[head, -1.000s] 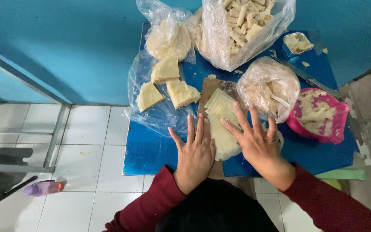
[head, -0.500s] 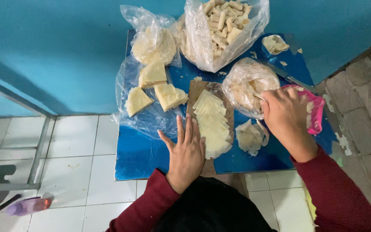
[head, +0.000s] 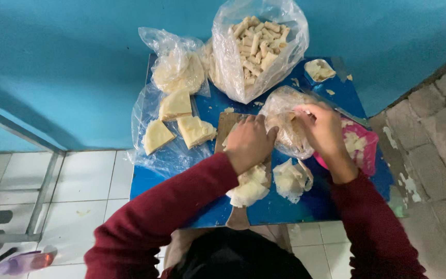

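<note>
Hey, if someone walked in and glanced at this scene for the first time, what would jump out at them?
Probably the big clear bag of pale rolled sticks standing at the back of the blue table against the teal wall. Next, the two hands at the centre: the left hand presses down on thin wrapper sheets on a wooden board, while the right hand reaches into a smaller plastic bag beside it.

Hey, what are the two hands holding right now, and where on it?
The right hand pinches the opening of a small plastic bag. The left hand presses on wrappers on the wooden board, gripping nothing visible.
</note>
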Tool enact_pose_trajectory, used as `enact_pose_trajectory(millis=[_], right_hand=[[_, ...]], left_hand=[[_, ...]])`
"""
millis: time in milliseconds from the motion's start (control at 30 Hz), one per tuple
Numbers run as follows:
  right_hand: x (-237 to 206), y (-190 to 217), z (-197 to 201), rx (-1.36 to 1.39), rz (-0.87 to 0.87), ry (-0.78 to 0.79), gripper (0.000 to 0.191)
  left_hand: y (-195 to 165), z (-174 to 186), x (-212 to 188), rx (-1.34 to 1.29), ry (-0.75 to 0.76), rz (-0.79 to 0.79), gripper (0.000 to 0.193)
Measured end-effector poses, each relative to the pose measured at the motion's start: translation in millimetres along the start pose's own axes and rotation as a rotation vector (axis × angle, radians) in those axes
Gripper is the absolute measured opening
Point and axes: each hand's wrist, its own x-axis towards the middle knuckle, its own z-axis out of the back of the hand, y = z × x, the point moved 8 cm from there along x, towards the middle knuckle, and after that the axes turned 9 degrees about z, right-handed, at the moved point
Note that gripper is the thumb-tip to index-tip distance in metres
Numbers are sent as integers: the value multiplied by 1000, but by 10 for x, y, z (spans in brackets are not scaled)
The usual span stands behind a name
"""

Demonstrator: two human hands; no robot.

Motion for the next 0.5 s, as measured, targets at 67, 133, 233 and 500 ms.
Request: enact_pose_trajectory(millis=[67,133,233,500], right_hand=[[-29,-88,12,-45,-116,4,18],[-69,-171,88,-102,-158,-19,19],[-95,-204,201,-176,-140,-64,20],[-230,-381,72,280,-507,67,26]], left_hand=[[9,-148,320,-10,46,148,61],[26,-255,569,-31,68,255,66],[16,-374,795,-72,63,314,63],[-203,-423,1164,-274,145,191,46]])
